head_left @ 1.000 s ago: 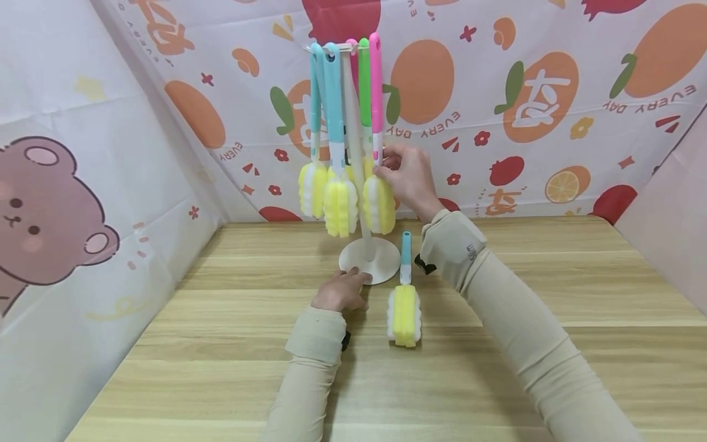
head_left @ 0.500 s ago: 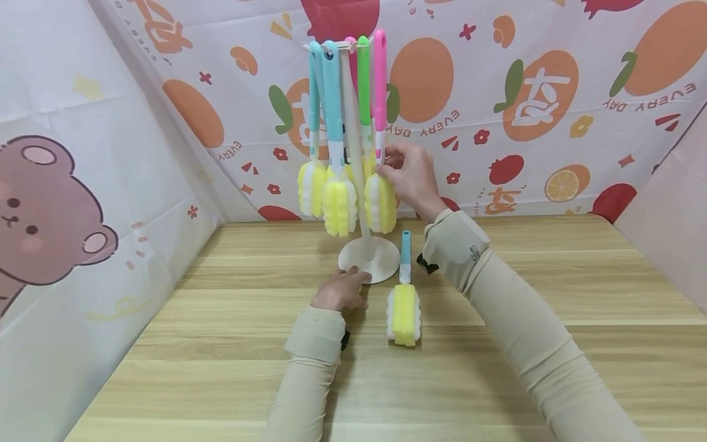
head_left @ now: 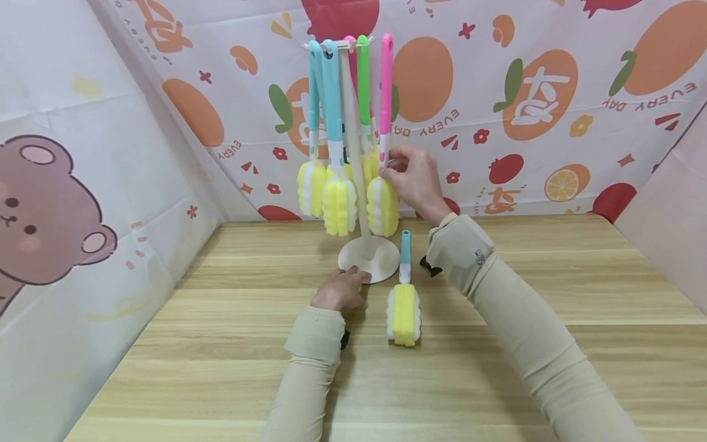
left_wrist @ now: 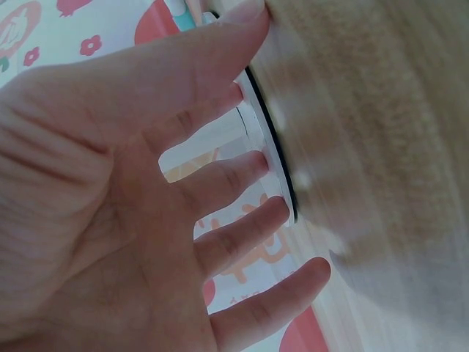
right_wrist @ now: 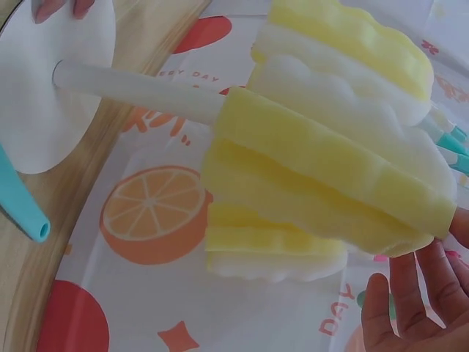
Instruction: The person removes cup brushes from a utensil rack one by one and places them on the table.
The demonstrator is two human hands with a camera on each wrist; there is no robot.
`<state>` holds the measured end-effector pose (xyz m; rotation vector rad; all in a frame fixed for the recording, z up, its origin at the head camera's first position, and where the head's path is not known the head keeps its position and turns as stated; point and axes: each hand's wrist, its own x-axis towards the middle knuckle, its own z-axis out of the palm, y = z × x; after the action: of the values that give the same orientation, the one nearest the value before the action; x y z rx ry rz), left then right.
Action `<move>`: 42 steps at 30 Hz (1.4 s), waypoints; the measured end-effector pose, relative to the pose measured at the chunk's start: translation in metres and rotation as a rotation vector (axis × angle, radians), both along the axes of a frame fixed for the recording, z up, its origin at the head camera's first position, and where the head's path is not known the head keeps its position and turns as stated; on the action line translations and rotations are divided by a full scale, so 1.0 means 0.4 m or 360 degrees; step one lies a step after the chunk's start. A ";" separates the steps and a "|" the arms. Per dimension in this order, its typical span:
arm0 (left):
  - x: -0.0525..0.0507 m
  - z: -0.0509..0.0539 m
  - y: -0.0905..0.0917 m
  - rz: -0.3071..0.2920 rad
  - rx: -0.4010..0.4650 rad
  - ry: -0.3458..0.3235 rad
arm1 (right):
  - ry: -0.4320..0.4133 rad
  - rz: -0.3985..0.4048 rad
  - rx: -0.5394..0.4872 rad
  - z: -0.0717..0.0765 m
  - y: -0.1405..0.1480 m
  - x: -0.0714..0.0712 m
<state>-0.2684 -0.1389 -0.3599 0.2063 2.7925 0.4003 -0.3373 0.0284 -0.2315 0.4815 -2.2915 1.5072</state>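
Note:
My right hand [head_left: 418, 178] pinches a pink-handled sponge bottle brush [head_left: 386, 92] at its white neck, just above the yellow-and-white sponge. This brush hangs upright, and its handle top stands a little right of the rack's hooks. In the right wrist view, its sponge [right_wrist: 330, 176] fills the middle and the fingers [right_wrist: 412, 293] touch its neck end. My left hand [head_left: 339, 290] rests fingertips on the front rim of the white stand's round base [head_left: 381, 264]. Spread, nearly straight fingers [left_wrist: 220, 183] meet that rim in the left wrist view.
Blue brushes [head_left: 334, 92] and a green brush [head_left: 364, 86] hang on the stand, with another pink one partly hidden behind. A blue-handled brush [head_left: 404, 313] lies on the wooden table [head_left: 221, 368], right of the base. Printed cloth [head_left: 607, 147] rises behind the table.
My right hand has shifted slightly right with the pink brush, whose handle top has come away from the rack's hooks. The left hand stays on the base.

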 end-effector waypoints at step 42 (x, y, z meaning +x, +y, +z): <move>-0.004 0.002 -0.001 -0.0015 -0.0006 0.0007 | -0.0236 -0.0064 0.0012 -0.043 0.086 -0.001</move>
<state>-0.2698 -0.1394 -0.3591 0.2199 2.7950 0.3931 -0.3378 0.0626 -0.2486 0.3336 -2.4039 1.5632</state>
